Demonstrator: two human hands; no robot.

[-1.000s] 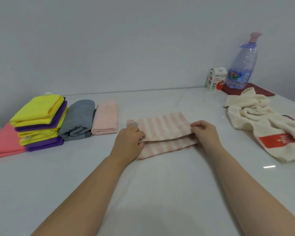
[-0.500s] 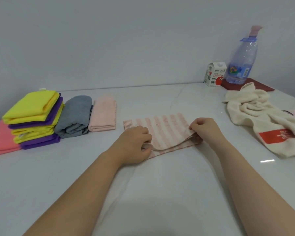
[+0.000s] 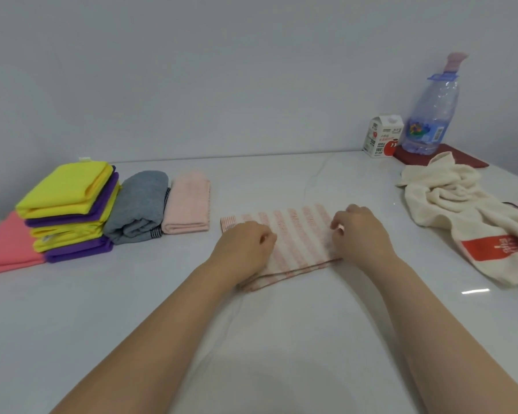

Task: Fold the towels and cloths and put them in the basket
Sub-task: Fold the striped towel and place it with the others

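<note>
Left grip (image 3: pixel 243 249), right grip (image 3: pixel 362 234) tight on opposite ends of flat striped towel (image 3: pixel 299 234).

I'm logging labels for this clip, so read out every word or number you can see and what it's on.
"APPLE" and "100%": on the carton; its smaller print is too small to read.
On the bottle: label too blurred to read.
On the cream towel: white marks on a red patch, unreadable.
</note>
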